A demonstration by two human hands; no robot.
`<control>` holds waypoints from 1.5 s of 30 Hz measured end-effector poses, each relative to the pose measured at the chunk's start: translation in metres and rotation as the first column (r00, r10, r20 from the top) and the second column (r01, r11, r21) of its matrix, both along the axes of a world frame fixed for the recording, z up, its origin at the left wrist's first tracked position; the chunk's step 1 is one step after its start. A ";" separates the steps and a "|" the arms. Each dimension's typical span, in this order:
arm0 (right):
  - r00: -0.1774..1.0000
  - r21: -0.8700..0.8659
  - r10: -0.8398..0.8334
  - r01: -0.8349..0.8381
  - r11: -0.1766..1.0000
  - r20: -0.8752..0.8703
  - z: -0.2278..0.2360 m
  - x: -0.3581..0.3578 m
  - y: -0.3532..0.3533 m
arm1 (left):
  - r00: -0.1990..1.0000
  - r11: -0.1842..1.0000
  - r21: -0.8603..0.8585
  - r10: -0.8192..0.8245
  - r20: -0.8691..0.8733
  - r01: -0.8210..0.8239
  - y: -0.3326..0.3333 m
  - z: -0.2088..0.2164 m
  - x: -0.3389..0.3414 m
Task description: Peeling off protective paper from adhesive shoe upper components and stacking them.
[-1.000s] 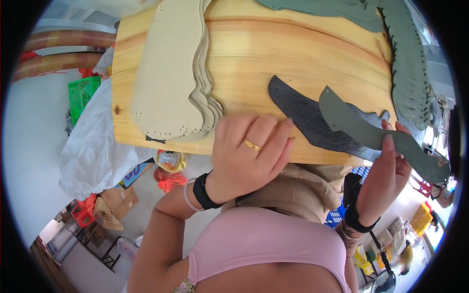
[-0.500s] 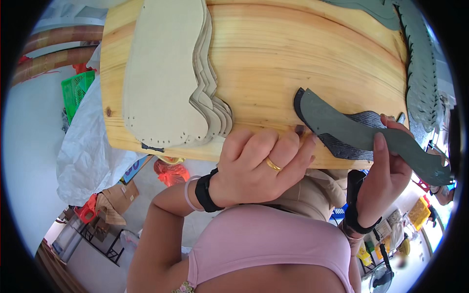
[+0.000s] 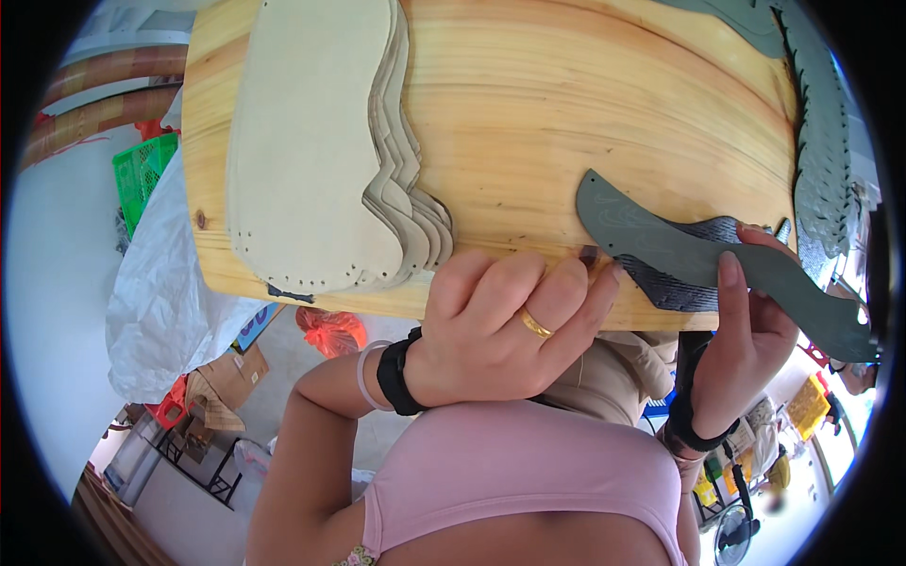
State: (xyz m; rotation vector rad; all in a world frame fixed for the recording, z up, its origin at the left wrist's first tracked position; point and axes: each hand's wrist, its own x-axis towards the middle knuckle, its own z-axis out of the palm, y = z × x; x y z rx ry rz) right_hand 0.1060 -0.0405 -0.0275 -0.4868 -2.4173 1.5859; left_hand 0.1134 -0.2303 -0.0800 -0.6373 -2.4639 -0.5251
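Note:
A grey, S-curved flat piece (image 3: pixel 665 247) with small holes near its left end lies slanted over the near right of the table. My right hand (image 3: pixel 746 349) grips its right half, thumb on top and fingers underneath. My left hand (image 3: pixel 514 325), wearing a gold ring, is closed with curled fingers. Its index fingertip is at the grey piece's near edge; whatever the fingers hold is hidden. Under the grey piece, a black ribbed piece (image 3: pixel 665 291) shows on both sides. Left of my left hand lies a stack of cream, wavy-edged sheets (image 3: pixel 307 141) with small holes.
The wooden table (image 3: pixel 528 113) has its near edge just beyond my body. Overlapping grey pieces (image 3: pixel 819 160) line its right side, with another grey sheet (image 3: pixel 741 21) at the far right. White plastic sheeting (image 3: pixel 156 292) hangs at left, near a green basket (image 3: pixel 146 179). A red bag (image 3: pixel 330 330) sits below.
At the grey piece's left end, a dark layer that stuck out beneath it no longer shows. Both hands stay nearly in place; the view has shifted slightly.

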 end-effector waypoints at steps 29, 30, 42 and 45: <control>0.995 0.242 0.100 -0.100 0.965 0.012 -0.002 -0.006 -0.003 | 0.997 0.998 0.037 -0.053 0.063 0.051 0.000 0.003 -0.004; 0.995 0.243 0.099 -0.099 0.965 0.012 -0.002 -0.005 -0.002 | 0.997 0.998 0.042 -0.049 0.066 0.046 0.000 0.002 -0.004; 0.978 0.055 -0.210 0.208 0.977 0.019 0.001 -0.004 0.026 | 0.988 0.993 0.077 -0.101 0.114 0.092 -0.001 0.005 -0.007; 0.981 0.089 -0.189 0.186 0.979 0.036 -0.004 -0.002 0.035 | 0.984 0.992 0.075 -0.109 0.142 0.100 -0.002 0.007 -0.006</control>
